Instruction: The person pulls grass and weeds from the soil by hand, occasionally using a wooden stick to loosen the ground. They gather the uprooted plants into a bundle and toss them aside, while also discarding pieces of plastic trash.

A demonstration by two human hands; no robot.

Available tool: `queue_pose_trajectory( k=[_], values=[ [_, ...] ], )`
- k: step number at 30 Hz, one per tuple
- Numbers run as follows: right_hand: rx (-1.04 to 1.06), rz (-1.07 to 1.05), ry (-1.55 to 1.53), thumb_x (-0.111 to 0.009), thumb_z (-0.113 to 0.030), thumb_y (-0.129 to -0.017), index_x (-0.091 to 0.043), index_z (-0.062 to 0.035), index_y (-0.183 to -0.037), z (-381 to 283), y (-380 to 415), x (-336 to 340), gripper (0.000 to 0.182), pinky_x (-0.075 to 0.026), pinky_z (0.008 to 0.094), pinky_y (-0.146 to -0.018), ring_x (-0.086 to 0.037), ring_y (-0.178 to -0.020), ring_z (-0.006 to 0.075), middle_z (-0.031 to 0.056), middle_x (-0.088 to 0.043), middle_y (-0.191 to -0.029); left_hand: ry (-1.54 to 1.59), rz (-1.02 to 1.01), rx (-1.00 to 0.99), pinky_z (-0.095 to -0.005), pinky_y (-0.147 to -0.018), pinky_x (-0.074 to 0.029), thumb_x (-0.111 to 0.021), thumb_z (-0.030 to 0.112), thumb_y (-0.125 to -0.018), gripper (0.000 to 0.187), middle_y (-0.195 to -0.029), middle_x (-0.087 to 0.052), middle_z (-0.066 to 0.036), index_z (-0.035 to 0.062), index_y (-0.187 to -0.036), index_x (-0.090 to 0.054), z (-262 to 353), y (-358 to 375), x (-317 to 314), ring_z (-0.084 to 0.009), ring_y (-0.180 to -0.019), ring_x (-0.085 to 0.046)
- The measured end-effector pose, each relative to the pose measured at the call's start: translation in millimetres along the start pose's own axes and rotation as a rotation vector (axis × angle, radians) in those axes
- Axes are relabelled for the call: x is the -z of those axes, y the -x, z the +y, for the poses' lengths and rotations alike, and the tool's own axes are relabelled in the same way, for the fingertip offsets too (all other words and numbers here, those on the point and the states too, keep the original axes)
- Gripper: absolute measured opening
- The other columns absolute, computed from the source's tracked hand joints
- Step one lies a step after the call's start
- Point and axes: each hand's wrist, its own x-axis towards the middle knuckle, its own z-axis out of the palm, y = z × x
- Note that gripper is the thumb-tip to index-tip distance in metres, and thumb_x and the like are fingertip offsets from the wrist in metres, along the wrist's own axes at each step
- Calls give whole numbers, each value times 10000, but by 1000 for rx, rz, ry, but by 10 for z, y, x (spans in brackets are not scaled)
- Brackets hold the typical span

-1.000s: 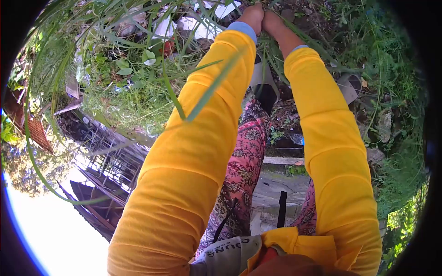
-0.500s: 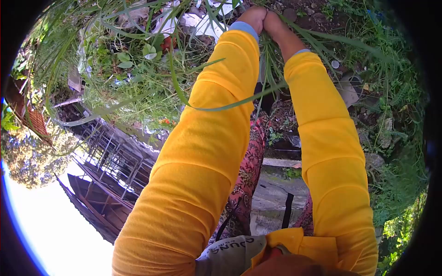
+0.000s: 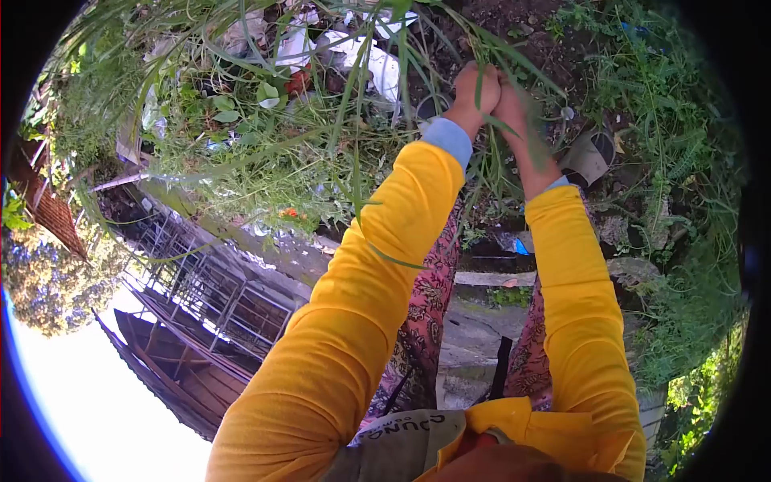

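My left hand point(image 3: 477, 87) and my right hand point(image 3: 514, 112) are closed side by side around a clump of long grass point(image 3: 514, 55). Its long blades spread out above and to both sides of my fists, and some hang down below them. Several blades cross in front of my left sleeve point(image 3: 385, 241). The fingers are partly hidden by the grass and by each other. Just left of my left hand lies a dark round-rimmed object point(image 3: 434, 104), partly covered.
White scraps point(image 3: 365, 64) lie in the weeds at upper left. A pale broken container point(image 3: 590, 157) rests right of my right hand. Stone slabs point(image 3: 482, 333) are below my arms. A metal frame point(image 3: 233, 297) stands at left, and dense weeds point(image 3: 666, 145) grow at right.
Both hands have come closer to my body, still together on the grass. My elbows are more bent, and the blades have swung along. The ground behind the hands shows more.
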Motion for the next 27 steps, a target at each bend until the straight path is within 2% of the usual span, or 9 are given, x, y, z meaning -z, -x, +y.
queue_pose_trajectory(
  k=[2,8,9,14,16,20,24,25,27],
  values=[
    [-89,75,-249,-485,-277,-769,-575,-69,-973,-53,-22,63,304,-431,401,-760,-540,-888,360,188,-573,-969,186,50,45,-373,-707,-431,-446,183,-792,290,-846,-584,-243,-78,-846,-561,-117,-169,-135,-336,-811,-570],
    [144,178,-39,-493,-312,-764,-570,-81,-975,-9,-451,93,323,-427,408,-755,-541,-894,357,188,-580,-952,-139,37,-197,-405,-741,-423,-435,204,-792,303,-836,-571,-275,-63,-851,-566,290,-395,16,-386,-843,-552],
    [105,156,-22,-493,-310,-763,-570,-78,-967,86,-467,-17,318,-428,409,-753,-543,-892,355,190,-582,-941,-482,-95,-204,-415,-758,-417,-429,208,-793,304,-845,-566,-282,-56,-848,-569,365,-348,82,-401,-859,-540],
    [250,279,-91,-498,-294,-757,-569,-74,-963,-59,-450,84,309,-437,410,-756,-551,-899,344,201,-585,-921,-272,160,-320,-416,-741,-436,-423,216,-786,297,-806,-573,-251,-16,-769,-608,635,-171,162,-356,-819,-567],
    [171,187,-190,-507,-286,-750,-573,-73,-968,3,-314,70,311,-437,408,-760,-551,-897,345,204,-581,-939,-102,122,-161,-414,-783,-417,-411,215,-796,319,-890,-566,-276,-49,-833,-587,652,-80,160,-383,-880,-546],
    [11,-67,6,-512,-245,-752,-580,-74,-985,511,-501,-310,297,-438,402,-755,-551,-884,355,221,-569,-965,-771,-211,-230,-409,-764,-433,-384,202,-807,324,-878,-589,-228,-23,-850,-614,83,-454,-45,-345,-855,-567],
    [-7,-262,-512,-490,-266,-790,-591,-110,-1011,213,-399,202,289,-451,339,-695,-575,-788,216,132,-613,-933,-919,-193,-366,-399,-728,-453,-382,183,-818,308,-866,-597,-202,-9,-822,-623,221,-261,-3,-326,-842,-574],
    [-248,-424,-437,-486,-295,-800,-590,-85,-1013,135,-368,402,317,-435,306,-685,-540,-799,156,88,-617,-920,-931,-177,-389,-400,-729,-451,-390,183,-817,298,-866,-595,-207,-13,-823,-614,211,-223,25,-336,-842,-571],
    [-378,-190,-437,-488,-319,-803,-583,-56,-1012,-4,-296,639,349,-427,314,-696,-540,-814,172,90,-610,-939,-804,-90,-326,-406,-731,-449,-421,185,-809,269,-859,-587,-222,-30,-831,-582,202,-201,50,-359,-839,-563]
  ],
)
